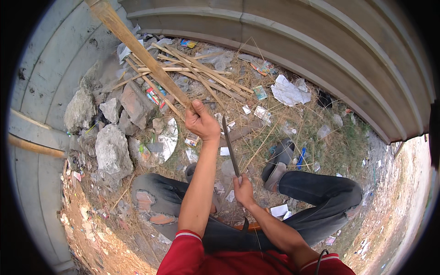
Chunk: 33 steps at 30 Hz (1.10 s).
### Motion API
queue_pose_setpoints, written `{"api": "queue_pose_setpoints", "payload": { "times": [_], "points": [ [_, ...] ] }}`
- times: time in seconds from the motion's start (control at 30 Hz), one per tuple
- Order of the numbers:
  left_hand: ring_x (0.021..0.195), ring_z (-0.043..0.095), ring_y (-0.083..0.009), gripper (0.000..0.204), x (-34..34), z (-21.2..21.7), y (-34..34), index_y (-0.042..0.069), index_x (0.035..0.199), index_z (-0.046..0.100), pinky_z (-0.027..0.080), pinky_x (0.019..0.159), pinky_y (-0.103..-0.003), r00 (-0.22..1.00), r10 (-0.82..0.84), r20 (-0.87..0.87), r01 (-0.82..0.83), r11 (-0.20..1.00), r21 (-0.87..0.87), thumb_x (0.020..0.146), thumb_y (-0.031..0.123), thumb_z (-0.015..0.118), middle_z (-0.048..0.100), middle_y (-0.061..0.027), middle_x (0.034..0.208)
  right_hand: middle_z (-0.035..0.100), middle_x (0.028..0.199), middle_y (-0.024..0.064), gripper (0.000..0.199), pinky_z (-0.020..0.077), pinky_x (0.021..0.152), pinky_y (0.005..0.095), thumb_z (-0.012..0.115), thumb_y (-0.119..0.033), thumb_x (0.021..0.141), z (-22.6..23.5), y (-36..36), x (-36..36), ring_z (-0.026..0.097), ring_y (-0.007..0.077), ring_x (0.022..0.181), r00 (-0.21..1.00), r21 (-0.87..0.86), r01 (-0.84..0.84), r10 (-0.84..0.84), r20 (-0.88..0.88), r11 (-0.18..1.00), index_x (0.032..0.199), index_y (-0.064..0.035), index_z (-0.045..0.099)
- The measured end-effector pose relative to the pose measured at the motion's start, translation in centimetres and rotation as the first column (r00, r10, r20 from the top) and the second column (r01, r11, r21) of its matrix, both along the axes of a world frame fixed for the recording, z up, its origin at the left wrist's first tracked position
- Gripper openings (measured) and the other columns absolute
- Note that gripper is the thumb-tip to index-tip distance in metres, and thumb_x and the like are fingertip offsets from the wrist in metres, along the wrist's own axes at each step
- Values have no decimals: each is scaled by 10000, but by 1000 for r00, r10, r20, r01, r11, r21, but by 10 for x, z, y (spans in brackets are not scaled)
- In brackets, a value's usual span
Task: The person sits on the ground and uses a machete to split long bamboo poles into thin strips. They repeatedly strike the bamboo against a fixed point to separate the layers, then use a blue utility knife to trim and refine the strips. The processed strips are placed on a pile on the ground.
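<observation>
A long split bamboo piece [146, 59] slants up to the far left, its near end in the closed grip of my left hand [202, 123]. In my right hand [243, 189], lower and nearer to me, is a machete [230, 146]. Its long dark blade points up and away, apart from the bamboo, with the tip close to my left wrist. The handle is mostly hidden in my fist. Beyond my left hand, several thin bamboo strips [197, 75] lie in a loose crossed pile on the ground.
Rough rocks [113, 153] are heaped at the left beside a grey panel wall [48, 87]. A ribbed metal sheet [293, 34] curves across the far side. White plastic scraps [289, 90] and a blue plastic piece [301, 157] lie on dry grass. My bent legs [316, 195] flank the work.
</observation>
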<state>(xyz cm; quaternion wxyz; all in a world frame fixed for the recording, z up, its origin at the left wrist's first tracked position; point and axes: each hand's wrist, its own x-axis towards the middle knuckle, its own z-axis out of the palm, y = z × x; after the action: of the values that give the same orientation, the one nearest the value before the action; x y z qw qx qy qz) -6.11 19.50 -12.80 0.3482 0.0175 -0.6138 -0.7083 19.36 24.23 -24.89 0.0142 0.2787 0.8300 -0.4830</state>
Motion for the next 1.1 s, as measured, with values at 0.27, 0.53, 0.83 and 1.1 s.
{"api": "queue_pose_setpoints", "payload": {
  "times": [0.27,0.53,0.83,1.1],
  "points": [
    [565,364,-70,463,13,10,10,38,734,530,285,519,-282,998,-61,-12,61,998,-6,1042,382,559,412,47,587,637,695,172,308,484,604,425,565,-286,999,36,5,-47,642,345,617,909,-311,160,-263,-323,937,955,19,563],
    [555,337,-60,492,5,13,-9,56,709,476,245,506,-281,1000,-23,-21,24,997,73,1043,410,548,383,57,577,683,903,271,407,513,735,501,623,-324,921,-28,18,-5,665,457,801,998,-45,-19,22,65,999,1082,48,594],
    [512,338,-58,502,2,11,-23,68,694,444,231,476,-239,927,-342,-157,369,905,211,1035,421,550,393,26,599,608,630,124,237,460,523,400,655,-219,857,-18,47,-30,600,259,532,986,-391,153,-165,3,908,823,13,618],
    [510,289,-71,587,0,13,-32,65,696,440,215,479,-241,808,-562,-177,589,764,262,1043,538,427,382,-1,618,491,570,26,513,339,412,269,531,-480,1001,73,51,-51,460,113,447,951,-612,154,-284,-120,776,747,-34,547]
  ]
}}
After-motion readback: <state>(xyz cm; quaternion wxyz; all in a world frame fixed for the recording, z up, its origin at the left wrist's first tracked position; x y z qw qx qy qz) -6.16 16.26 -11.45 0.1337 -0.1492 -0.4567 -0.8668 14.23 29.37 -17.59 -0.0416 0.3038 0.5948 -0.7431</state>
